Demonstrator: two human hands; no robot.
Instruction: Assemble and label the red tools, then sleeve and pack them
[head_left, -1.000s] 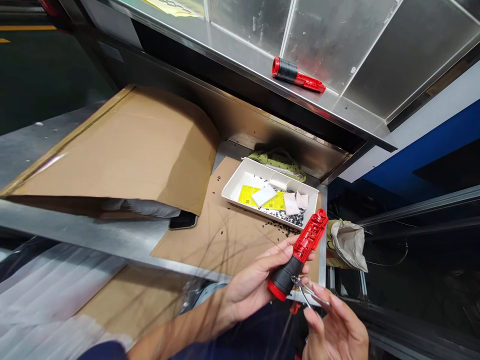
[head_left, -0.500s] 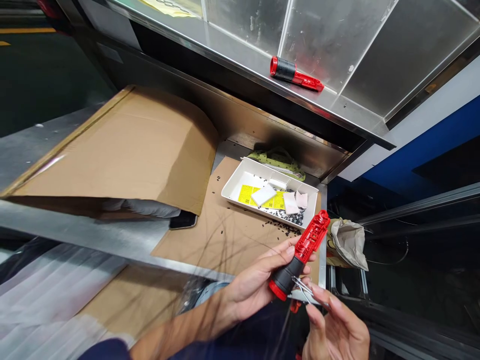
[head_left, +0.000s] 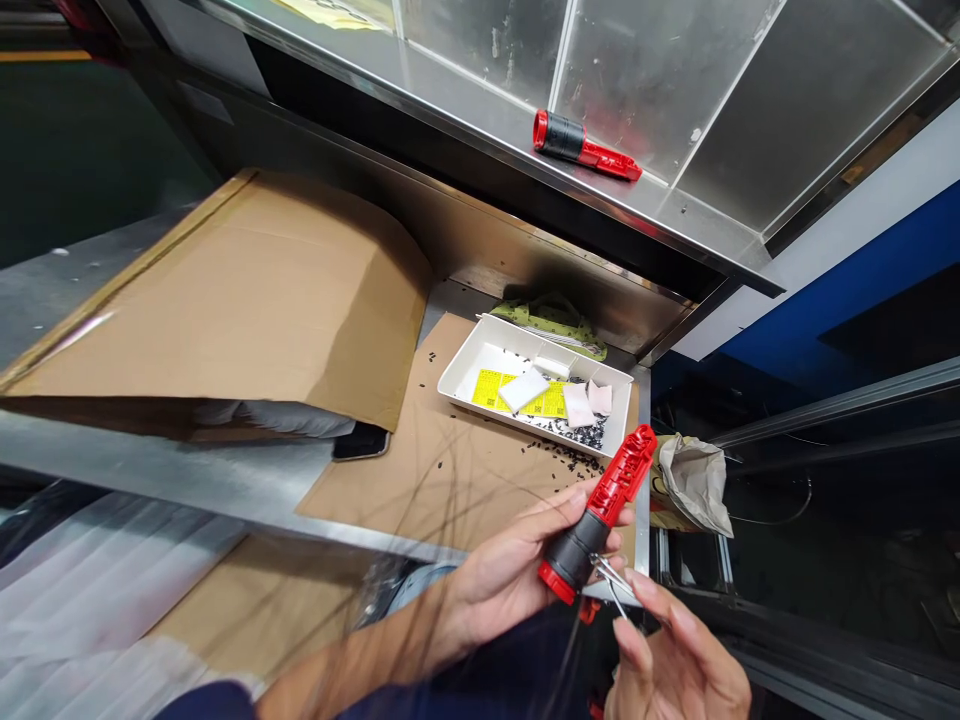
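My left hand (head_left: 510,570) grips a red and black plastic handle part (head_left: 600,510), red end pointing up and right. My right hand (head_left: 675,660) pinches thin metal tweezers (head_left: 611,580), whose tips touch the black collar of that part. Both hands hover above the front right corner of the bench. A second red and black part (head_left: 581,148) lies on the steel shelf above.
A white tray (head_left: 465,365) holds yellow labels, white pads and several small black screws; more screws lie scattered on the cardboard sheet (head_left: 435,470). A big folded cardboard box (head_left: 225,300) covers the left. A crumpled paper bag (head_left: 694,480) hangs at the right edge.
The view has shifted slightly. The held part has turned a little more upright, and my right hand with the tweezers has slid slightly to the right below it.
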